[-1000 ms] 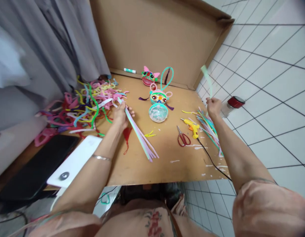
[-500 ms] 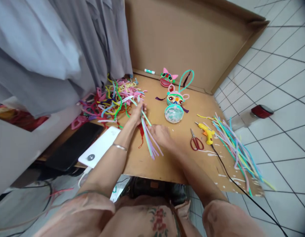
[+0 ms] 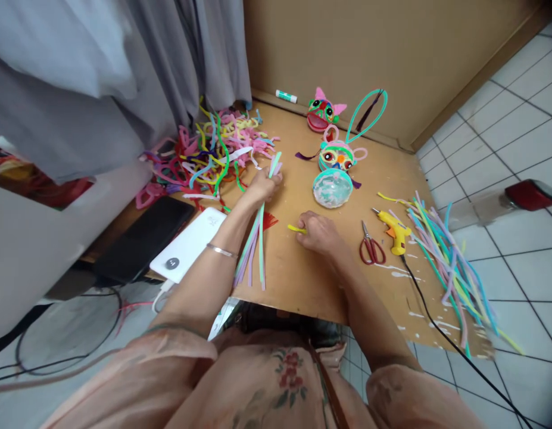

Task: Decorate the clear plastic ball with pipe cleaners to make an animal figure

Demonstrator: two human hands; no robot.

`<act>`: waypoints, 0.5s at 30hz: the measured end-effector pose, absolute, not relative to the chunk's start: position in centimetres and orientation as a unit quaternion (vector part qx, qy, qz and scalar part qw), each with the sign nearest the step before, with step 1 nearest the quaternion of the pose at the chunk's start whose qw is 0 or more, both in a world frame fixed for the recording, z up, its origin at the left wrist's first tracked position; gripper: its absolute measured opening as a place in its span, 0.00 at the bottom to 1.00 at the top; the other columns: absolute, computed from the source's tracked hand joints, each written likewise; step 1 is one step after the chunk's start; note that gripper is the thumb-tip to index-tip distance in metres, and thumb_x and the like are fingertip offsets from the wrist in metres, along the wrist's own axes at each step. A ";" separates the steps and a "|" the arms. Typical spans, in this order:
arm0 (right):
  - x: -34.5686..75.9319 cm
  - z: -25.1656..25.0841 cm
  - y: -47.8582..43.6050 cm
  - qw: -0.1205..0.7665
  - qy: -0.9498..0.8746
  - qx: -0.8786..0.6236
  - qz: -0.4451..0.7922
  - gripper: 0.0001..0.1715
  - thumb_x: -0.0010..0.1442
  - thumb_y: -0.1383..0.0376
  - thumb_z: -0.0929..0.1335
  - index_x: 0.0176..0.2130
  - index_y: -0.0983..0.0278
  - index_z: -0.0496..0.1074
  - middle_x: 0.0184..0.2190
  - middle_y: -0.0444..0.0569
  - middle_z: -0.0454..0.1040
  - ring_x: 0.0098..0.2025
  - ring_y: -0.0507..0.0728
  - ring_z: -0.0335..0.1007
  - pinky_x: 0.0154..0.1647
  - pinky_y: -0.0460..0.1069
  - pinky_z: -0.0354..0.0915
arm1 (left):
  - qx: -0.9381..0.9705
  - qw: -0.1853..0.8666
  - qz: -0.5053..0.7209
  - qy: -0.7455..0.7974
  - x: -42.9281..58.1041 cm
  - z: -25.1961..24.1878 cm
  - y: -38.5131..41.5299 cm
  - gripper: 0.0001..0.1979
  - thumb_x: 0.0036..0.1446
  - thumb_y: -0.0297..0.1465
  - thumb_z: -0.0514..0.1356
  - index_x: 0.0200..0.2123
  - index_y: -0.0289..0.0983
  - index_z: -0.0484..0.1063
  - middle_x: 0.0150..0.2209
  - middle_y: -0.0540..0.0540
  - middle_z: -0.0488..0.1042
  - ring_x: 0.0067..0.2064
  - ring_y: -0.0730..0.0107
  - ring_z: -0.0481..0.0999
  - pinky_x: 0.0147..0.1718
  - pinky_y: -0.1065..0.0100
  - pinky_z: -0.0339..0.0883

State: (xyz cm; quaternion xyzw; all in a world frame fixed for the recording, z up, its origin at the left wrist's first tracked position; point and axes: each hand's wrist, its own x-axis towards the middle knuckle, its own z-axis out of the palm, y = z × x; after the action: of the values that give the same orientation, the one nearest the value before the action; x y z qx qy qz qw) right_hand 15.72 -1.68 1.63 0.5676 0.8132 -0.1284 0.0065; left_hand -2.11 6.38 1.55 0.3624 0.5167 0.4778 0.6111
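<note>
Gripping long, fuzzy pastel strips (image 3: 261, 244) near one end, my left hand (image 3: 265, 185) should find them light and bendy; my right hand (image 3: 318, 231) pinches a short, fuzzy yellow strip (image 3: 296, 229).

A loose bundle of fuzzy pastel stems (image 3: 261, 244), mint green and lilac, is gripped near its upper end by the left fingers (image 3: 274, 180); short tips poke out above, and the long lower ends fan towards the bench's near edge (image 3: 298, 305). A short, slightly bent yellow stem (image 3: 295, 228) sticks out leftward from the right fingers (image 3: 303, 237).
</note>
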 end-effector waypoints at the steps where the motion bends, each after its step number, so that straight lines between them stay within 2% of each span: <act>1: 15.6 1.5 -1.8 0.009 0.809 0.574 -0.129 0.09 0.54 0.67 0.67 0.37 0.64 0.74 0.39 0.55 0.78 0.39 0.59 0.73 0.37 0.49 0.61 | 0.356 0.620 0.482 0.506 -2.2 1.8 6.3 0.07 0.58 0.23 0.58 0.33 0.38 0.61 0.15 0.61 0.55 0.12 0.85 0.49 0.14 0.80 0.37; 3: 15.5 0.9 -1.9 -0.030 0.792 0.587 -0.165 0.03 0.54 0.68 0.67 0.31 0.64 0.72 0.31 0.51 0.77 0.34 0.58 0.72 0.34 0.49 0.60 | 0.324 0.663 0.496 0.458 -2.7 2.6 6.2 0.05 0.60 0.24 0.57 0.34 0.37 0.62 0.15 0.61 0.54 0.12 0.85 0.47 0.13 0.80 0.37; 6: 14.9 -0.2 -1.1 -0.205 0.709 0.576 -0.353 0.09 0.55 0.61 0.68 0.26 0.63 0.68 0.21 0.44 0.71 0.25 0.53 0.67 0.29 0.47 0.61 | 0.229 0.755 0.521 0.326 -3.8 3.7 5.9 0.03 0.65 0.26 0.54 0.37 0.35 0.66 0.16 0.61 0.51 0.13 0.85 0.47 0.12 0.82 0.38; 8: 13.9 -0.7 0.1 -0.330 0.605 0.515 -0.510 0.15 0.57 0.52 0.69 0.31 0.62 0.68 0.22 0.43 0.72 0.24 0.52 0.68 0.29 0.47 0.64 | 0.175 0.778 0.550 0.250 -4.3 4.1 5.6 0.08 0.69 0.27 0.50 0.41 0.35 0.69 0.16 0.60 0.51 0.13 0.85 0.48 0.12 0.83 0.40; 10: 12.7 -0.9 1.5 -0.421 0.541 0.447 -0.574 0.20 0.56 0.49 0.70 0.40 0.61 0.69 0.32 0.46 0.76 0.33 0.53 0.74 0.37 0.49 0.70 | 0.142 0.778 0.578 0.200 -4.4 4.3 5.3 0.12 0.70 0.29 0.47 0.44 0.36 0.70 0.16 0.59 0.52 0.13 0.85 0.49 0.11 0.83 0.42; 11: 12.1 -0.9 2.1 -0.439 0.544 0.432 -0.569 0.21 0.57 0.50 0.69 0.45 0.61 0.69 0.37 0.47 0.76 0.37 0.53 0.75 0.41 0.50 0.71 | 0.132 0.779 0.585 0.182 -4.5 4.4 5.2 0.13 0.71 0.30 0.47 0.46 0.36 0.70 0.17 0.59 0.52 0.13 0.84 0.49 0.11 0.82 0.42; 13: 11.3 -0.9 2.7 -0.421 0.610 0.444 -0.503 0.21 0.61 0.54 0.66 0.50 0.62 0.69 0.41 0.50 0.75 0.39 0.55 0.73 0.45 0.52 0.71 | 0.117 0.784 0.590 0.156 -4.4 4.4 4.9 0.15 0.72 0.31 0.46 0.48 0.36 0.71 0.17 0.58 0.52 0.12 0.84 0.49 0.10 0.82 0.42; 15: 10.8 -0.9 2.0 -0.320 0.749 0.436 -0.382 0.18 0.60 0.61 0.67 0.50 0.64 0.72 0.43 0.52 0.74 0.43 0.56 0.71 0.48 0.54 0.69 | 0.103 0.789 0.590 0.139 -4.3 4.5 4.7 0.15 0.72 0.32 0.45 0.48 0.37 0.71 0.17 0.58 0.52 0.12 0.84 0.49 0.10 0.82 0.41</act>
State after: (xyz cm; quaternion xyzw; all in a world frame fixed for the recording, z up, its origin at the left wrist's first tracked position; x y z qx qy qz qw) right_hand 10.84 1.99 -0.95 0.4360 0.7492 -0.3824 -0.3199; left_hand -4.30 4.73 4.53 0.1034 0.1392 0.5900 0.7886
